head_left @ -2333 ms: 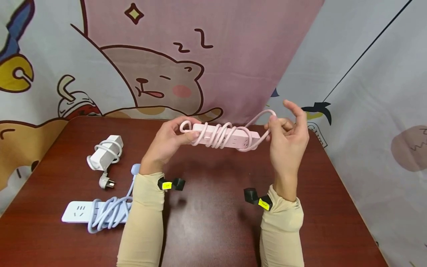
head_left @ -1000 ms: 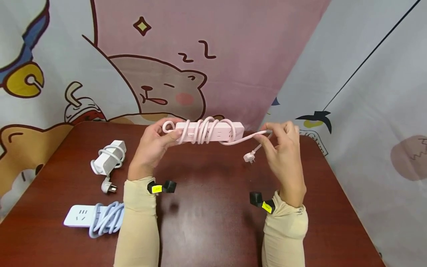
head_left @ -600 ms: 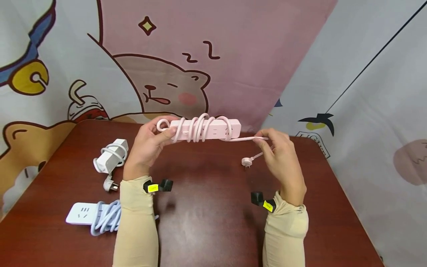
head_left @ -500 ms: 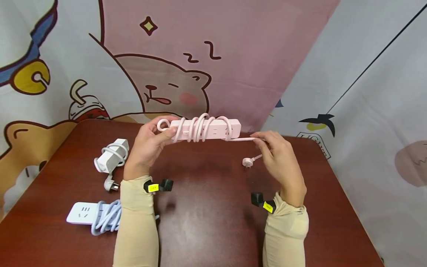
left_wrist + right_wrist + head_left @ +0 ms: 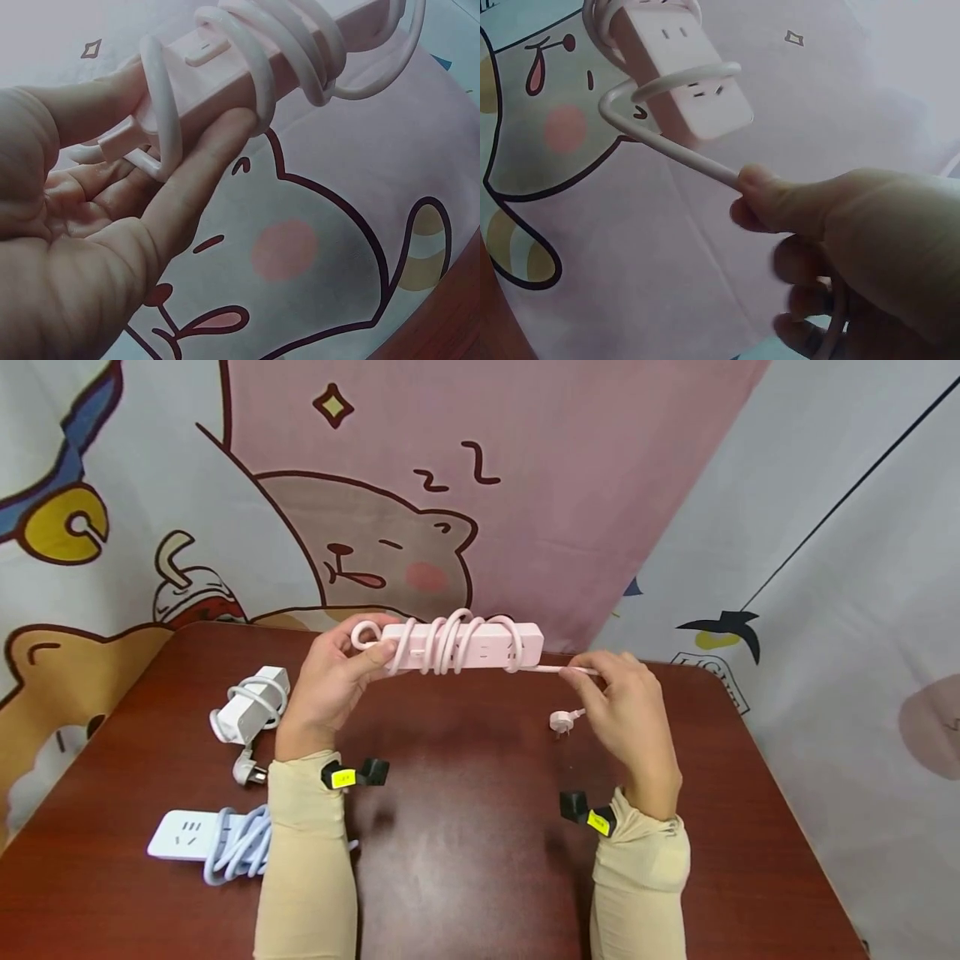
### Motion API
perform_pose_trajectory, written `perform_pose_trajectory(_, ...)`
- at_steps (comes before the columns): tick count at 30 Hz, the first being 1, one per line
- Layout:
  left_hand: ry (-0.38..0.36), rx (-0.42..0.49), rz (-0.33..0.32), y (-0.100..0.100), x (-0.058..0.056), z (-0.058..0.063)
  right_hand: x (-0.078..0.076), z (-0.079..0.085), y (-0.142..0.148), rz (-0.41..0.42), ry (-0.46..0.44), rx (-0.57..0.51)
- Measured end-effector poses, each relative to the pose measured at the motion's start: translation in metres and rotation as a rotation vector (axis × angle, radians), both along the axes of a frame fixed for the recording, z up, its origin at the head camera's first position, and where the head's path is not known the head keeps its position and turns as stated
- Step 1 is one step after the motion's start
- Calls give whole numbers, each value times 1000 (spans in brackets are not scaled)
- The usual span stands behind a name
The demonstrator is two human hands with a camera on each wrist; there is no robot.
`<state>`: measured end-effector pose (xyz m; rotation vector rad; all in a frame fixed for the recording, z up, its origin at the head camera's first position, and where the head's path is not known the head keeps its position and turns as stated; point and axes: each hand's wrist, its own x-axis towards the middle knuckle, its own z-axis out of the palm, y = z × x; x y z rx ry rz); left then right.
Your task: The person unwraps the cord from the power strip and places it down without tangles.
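Observation:
A pink power strip [image 5: 491, 646] is held up above the table, its cord [image 5: 455, 647] wound round it in several turns. My left hand [image 5: 330, 681] grips the strip's left end between thumb and fingers; the left wrist view shows a loop of cord [image 5: 163, 105] by the thumb. With thumb and forefinger my right hand [image 5: 626, 710] pinches the cord's free stretch [image 5: 694, 159], which runs taut from the strip's right end. Below that hand hangs the pink plug [image 5: 562, 722], prongs down. The strip's far side is hidden in the head view.
On the left of the brown table [image 5: 465, 860] lie a white power strip [image 5: 238, 717] with its cord wrapped and plug [image 5: 247, 768], and a white-and-blue power strip [image 5: 183, 836] with a blue cord [image 5: 238, 846], partly behind the left forearm. A printed curtain [image 5: 562, 485] stands behind.
The right hand has gone from holding a raised loop of cord to pinching a straight stretch lower down. The pink strip has shifted left, and its plug has come into view.

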<state>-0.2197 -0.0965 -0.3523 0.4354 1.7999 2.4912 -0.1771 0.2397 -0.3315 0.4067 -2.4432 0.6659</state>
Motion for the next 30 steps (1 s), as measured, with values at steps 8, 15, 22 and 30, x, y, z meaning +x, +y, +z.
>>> perform_pose_trajectory(8, 21, 9, -17, -2, -1, 3, -4, 3, 0, -14, -28, 32)
perform_pose_trajectory(15, -19, 17, -37, -1, 0, 0, -8, -7, 2, -69, -48, -58)
perform_pose_trajectory(22, -9, -22, -33, -3, 1, 0, -9, -7, 1, -95, -52, -124)
perform_pose_trajectory(30, -16, -5, -62, -1, 0, 0, -13, -8, 3, -106, -6, -189)
